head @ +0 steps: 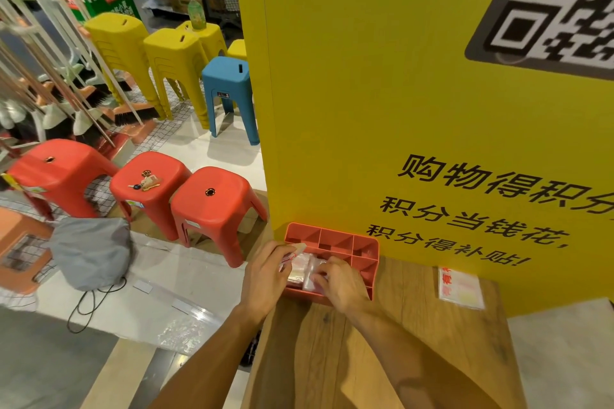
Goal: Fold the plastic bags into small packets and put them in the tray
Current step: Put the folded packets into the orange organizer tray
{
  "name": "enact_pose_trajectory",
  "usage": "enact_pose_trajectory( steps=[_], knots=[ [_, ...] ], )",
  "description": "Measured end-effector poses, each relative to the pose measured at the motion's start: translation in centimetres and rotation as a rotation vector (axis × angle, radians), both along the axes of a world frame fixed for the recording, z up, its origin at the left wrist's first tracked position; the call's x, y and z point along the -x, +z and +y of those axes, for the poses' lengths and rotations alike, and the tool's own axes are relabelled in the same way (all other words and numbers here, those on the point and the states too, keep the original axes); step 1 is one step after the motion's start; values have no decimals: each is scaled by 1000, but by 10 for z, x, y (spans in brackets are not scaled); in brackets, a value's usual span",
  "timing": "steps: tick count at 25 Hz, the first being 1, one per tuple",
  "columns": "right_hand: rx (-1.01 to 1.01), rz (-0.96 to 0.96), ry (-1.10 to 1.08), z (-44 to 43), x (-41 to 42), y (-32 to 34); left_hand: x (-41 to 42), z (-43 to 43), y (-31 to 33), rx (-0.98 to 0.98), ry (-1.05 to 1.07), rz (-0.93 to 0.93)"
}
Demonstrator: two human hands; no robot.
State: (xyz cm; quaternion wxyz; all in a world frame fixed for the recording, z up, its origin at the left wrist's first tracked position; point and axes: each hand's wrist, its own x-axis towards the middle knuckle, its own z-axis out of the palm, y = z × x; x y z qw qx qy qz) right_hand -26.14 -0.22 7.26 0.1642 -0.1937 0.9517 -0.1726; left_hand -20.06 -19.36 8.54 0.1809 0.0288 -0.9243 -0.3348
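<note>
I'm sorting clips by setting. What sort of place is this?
Probably a household-goods shop or supermarket: stacked yellow stools and red stools stand on the floor like stock, brooms stand racked at the left, and the yellow sign carries a QR code with shopping-points text.

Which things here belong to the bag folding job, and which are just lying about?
Job: red tray, folded packets, flat plastic bag, wooden table, left hand, right hand.
Lying about: red stools, keys, grey sack, blue stool, yellow stools, green bottle, brooms.
</note>
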Motion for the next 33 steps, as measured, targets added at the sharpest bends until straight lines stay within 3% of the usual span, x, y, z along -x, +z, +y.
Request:
enact_pose_trajectory(
  steps=[4,8,11,21,25,27,30,33],
  knots=[
    [118,-252,-117,-2,8,10,-1,-5,-14,51,-11,-107],
    [457,-627,-461,-12,12,16,-3,-1,-24,-18,-61,-166],
    [578,-779,-528,-10,9,23,-2,5,-27,8,-101,-162],
    [607,-771,-599,-16,13,11,-4,4,-22,-251,-197,-415],
    [570,-720,-667,-22,14,-2,-9,-3,-24,-277,119,-313],
    [562,-675,-687,-30,13,-3,-6,-9,-27,-381,280,-417],
    [341,-481,-649,-40,14,-6,5,-6,-26,-564,306,-631],
    [125,-295,-598,-47,9,-3,13,0,-34,-492,262,-682]
  ],
)
